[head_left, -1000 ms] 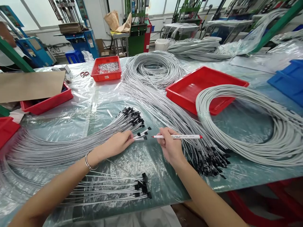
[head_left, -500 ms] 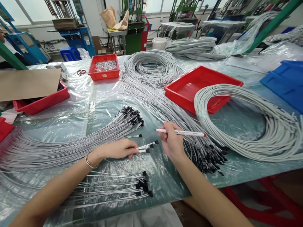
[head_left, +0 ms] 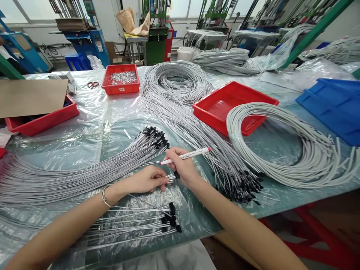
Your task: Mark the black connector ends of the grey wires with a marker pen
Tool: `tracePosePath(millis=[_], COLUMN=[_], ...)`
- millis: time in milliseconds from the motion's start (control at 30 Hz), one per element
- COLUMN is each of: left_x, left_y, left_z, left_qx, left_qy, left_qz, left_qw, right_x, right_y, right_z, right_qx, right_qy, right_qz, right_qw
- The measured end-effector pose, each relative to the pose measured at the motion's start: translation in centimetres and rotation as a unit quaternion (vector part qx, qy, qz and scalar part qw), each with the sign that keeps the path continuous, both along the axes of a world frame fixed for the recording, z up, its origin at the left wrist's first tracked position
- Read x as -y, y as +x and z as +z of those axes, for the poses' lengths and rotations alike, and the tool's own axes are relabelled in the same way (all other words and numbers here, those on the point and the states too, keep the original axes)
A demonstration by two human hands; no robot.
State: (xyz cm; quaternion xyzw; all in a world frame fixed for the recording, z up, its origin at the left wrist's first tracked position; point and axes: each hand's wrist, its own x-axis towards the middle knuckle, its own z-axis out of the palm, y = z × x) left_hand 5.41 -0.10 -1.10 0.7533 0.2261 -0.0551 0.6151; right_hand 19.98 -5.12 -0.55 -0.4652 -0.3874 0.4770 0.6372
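Note:
My left hand (head_left: 150,179) pinches a few thin grey cables (head_left: 170,177) just behind their black connectors. In my right hand (head_left: 181,167) is a white marker pen (head_left: 191,154) with red ends, its tip pointing left above the left hand's fingers. The right fingers are close to the held connectors and partly hide them; whether they touch cannot be told. A large bundle of grey cables with black ends (head_left: 112,170) curves behind my left hand. Nearer to me lies a smaller group of cables with black connectors (head_left: 170,217).
Another cable bundle (head_left: 202,131) runs from a big coil to black ends on the right. A red tray (head_left: 219,108), a loose cable coil (head_left: 236,129) and blue trays (head_left: 332,108) stand beyond it. Farther back are a red bin of small metal parts (head_left: 120,89) and red-handled scissors (head_left: 92,84).
My right hand has moved left with the marker, from beside the right cable bundle to the connectors at my left hand. The left hand keeps its hold; the view has shifted slightly.

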Motion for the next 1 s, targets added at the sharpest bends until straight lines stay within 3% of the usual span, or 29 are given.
tracePosePath(millis=[233, 333, 467, 600, 733, 1000], left_x=[0.2, 0.2, -0.1, -0.3, -0.2, -0.2], left_y=[0.2, 0.1, 0.0, 0.1, 0.5, 0.9], left_z=[0.1, -0.4, -1.6, -2.0, -1.1, -0.8], left_qx=[0.003, -0.007, -0.04, -0.061, -0.078, -0.095], left_qy=[-0.017, -0.009, 0.068, 0.088, 0.091, 0.087], left_qz=[0.011, 0.033, 0.049, 0.037, 0.031, 0.024], left_qw=[1.0, 0.999, 0.996, 0.994, 0.992, 0.991], right_x=[-0.2, -0.2, 1.0, 2.8, 3.8, 4.1], right_y=[-0.1, 0.5, 2.1, 2.9, 2.5, 2.1], right_z=[-0.2, -0.2, -1.0, -2.7, -3.8, -4.1], right_qx=[0.023, -0.002, 0.02, 0.123, 0.22, 0.352], right_qy=[0.023, 0.035, 0.017, -0.033, -0.07, -0.044], right_qz=[0.021, -0.038, -0.117, -0.074, -0.018, -0.033], right_qw=[0.999, 0.999, 0.993, 0.989, 0.973, 0.934])
